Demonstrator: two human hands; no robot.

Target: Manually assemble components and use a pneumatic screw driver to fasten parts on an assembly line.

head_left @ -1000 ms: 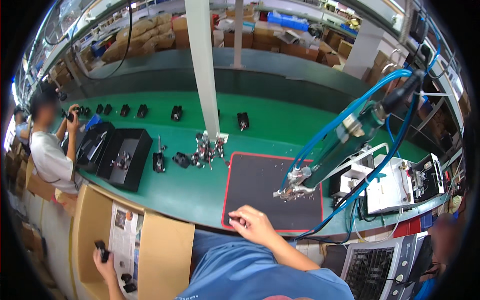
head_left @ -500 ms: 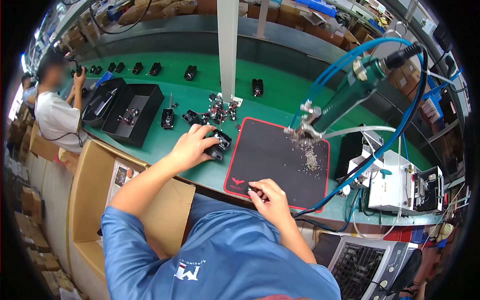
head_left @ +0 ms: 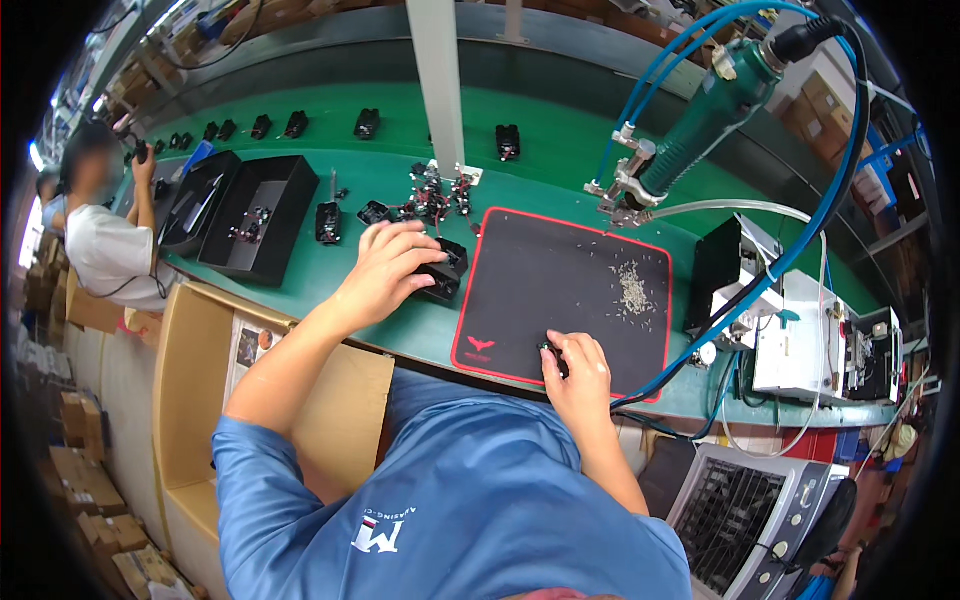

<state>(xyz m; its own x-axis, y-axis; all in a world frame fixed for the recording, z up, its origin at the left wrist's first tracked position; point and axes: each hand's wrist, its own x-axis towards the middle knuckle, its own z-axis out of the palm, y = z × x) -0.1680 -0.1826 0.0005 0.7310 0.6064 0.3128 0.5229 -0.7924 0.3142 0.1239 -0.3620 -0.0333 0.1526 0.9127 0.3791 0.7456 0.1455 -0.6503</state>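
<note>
My left hand (head_left: 385,275) is closed on a black plastic housing (head_left: 452,278) at the left edge of the black mat (head_left: 520,300), thumb on the near side and fingers over the top. Over the mat's front part, my right hand (head_left: 582,375) pinches a small dark part (head_left: 553,362), mostly hidden by the fingers. A heap of small silvery screws or pins (head_left: 632,288) lies on the mat's right side. Just beyond my left hand are a tangle of small wired parts (head_left: 428,200) and two more black housings, one of them upright (head_left: 328,222).
A green powered driver (head_left: 700,130) with blue hoses hangs over the mat's far right. A white machine (head_left: 800,355) stands to the right. Black bins (head_left: 265,215) and a cardboard box (head_left: 185,400) are at left. Several housings line the far green belt (head_left: 400,150); a person sits far left.
My right hand has moved rightward along the mat's front with the small part. The left hand's fingers have shifted on the housing, which stays beside the mat. The whole view has shifted slightly.
</note>
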